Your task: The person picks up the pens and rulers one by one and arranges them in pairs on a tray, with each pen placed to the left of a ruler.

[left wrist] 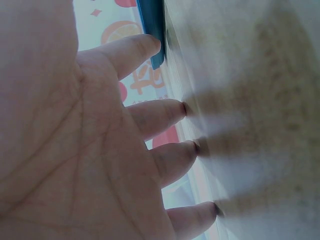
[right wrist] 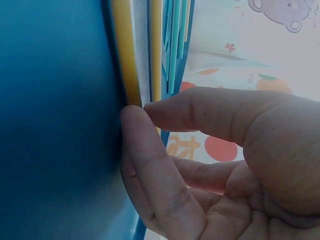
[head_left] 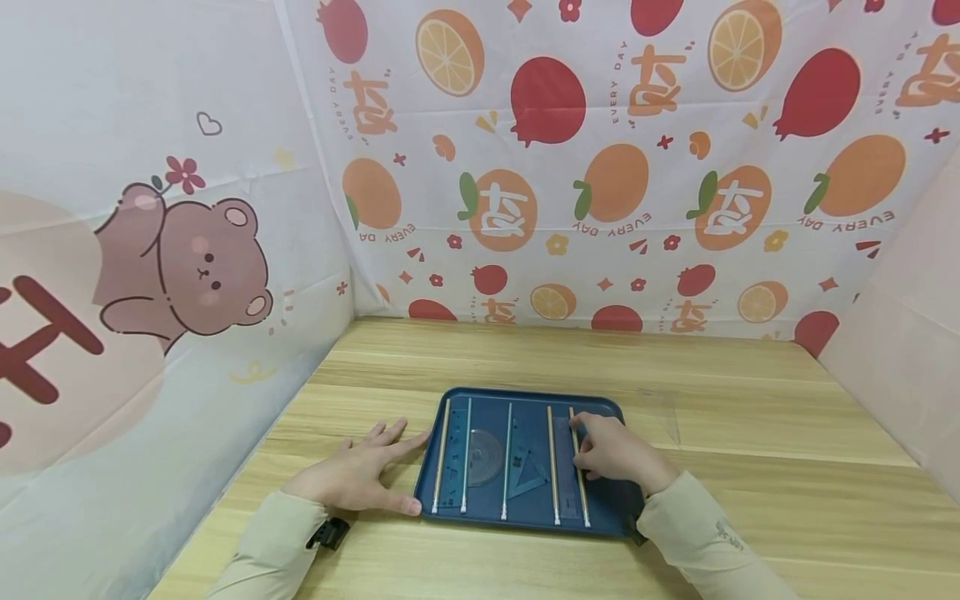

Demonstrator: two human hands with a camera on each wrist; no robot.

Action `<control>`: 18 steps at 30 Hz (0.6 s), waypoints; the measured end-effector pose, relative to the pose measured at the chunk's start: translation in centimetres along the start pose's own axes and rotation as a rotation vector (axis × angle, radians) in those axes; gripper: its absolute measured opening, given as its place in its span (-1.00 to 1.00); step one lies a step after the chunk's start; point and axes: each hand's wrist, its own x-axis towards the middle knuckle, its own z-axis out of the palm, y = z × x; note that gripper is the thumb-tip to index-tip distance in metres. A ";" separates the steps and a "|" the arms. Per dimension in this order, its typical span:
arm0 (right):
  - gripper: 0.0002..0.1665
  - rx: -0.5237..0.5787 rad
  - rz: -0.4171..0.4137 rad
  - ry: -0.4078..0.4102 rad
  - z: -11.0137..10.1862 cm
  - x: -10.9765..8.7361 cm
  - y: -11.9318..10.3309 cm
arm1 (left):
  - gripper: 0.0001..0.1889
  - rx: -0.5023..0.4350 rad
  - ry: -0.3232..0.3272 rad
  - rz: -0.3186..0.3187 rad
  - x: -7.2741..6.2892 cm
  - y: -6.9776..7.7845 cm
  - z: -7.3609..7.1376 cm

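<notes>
A dark blue tray (head_left: 480, 400) lies on the table. My right hand (head_left: 617, 450) reaches over its right side and pinches the rightmost yellow pencil (head_left: 582, 496) between thumb and fingers. Beside that pencil lie a purplish see-through ruler (head_left: 569, 483) and another yellow pencil (head_left: 553, 467). My left hand (head_left: 360, 473) is spread at the tray's left edge, thumb near the front corner. In the left wrist view, its fingertips (left wrist: 192, 147) rest on the table and one finger (left wrist: 142, 50) meets the blue rim.
Further left in the tray are a teal pencil (head_left: 507, 467), a blue set square (head_left: 528, 475), a clear protractor (head_left: 486, 458), another teal pencil (head_left: 466, 467), a blue ruler (head_left: 454, 458) and a yellow pencil (head_left: 441, 467). A clear set square (head_left: 663, 410) lies right of the tray. Printed cloths enclose the table.
</notes>
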 end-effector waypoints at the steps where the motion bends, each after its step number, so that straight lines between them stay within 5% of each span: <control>1: -0.31 0.003 -0.001 0.001 0.0 0.0 0.0 | 0.14 0.003 0.002 0.001 0.0 0.0 0.0; 18: -0.31 0.060 -0.020 -0.008 -0.7 0.1 0.3 | 0.14 -0.009 -0.006 -0.009 0.0 0.1 -0.1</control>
